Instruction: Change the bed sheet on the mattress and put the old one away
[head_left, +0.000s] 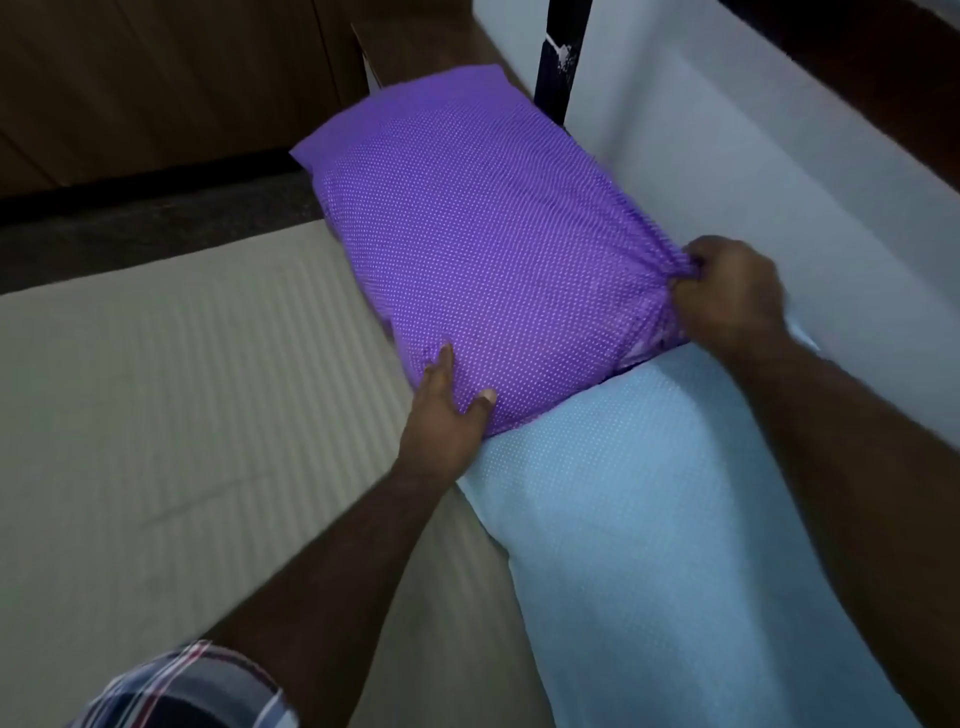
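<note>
At six o'clock a checked sleeve (192, 686) shows, and both forearms reach forward over the bare, ribbed cream mattress (156, 389). A pale blue pillow (675, 519) lies toward five o'clock. Just past it, the left hand (447, 415) presses flat, fingers straight, on the near corner of a purple dotted pillow (467, 234), while at three o'clock the right hand (727, 296) grips that pillow's bunched cover edge. The step looks like clearing or arranging pillows with the mattress stripped; next likely calls for moving them aside and spreading a fresh sheet, which is not in view. A dark bedpost (558, 67) stands at twelve o'clock.
</note>
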